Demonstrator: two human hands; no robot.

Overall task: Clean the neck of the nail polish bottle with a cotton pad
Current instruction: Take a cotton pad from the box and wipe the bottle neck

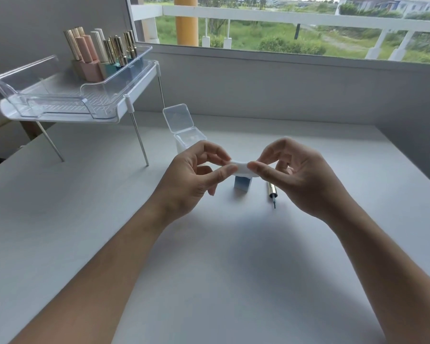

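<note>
Hands at work: left hand (196,175) and right hand (291,175) pinching opposite ends of cotton pad (242,167) between thumb and forefinger, holding it over nail polish bottle (243,186) on counter (209,256), hiding its neck.

Neck of the nail polish bottle (243,186) hidden behind the cotton pad (242,167) pinched between left hand (196,175) and right hand (296,175); brush cap (272,191) upper end concealed by the right hand; clear box (188,139) base by the left.
</note>
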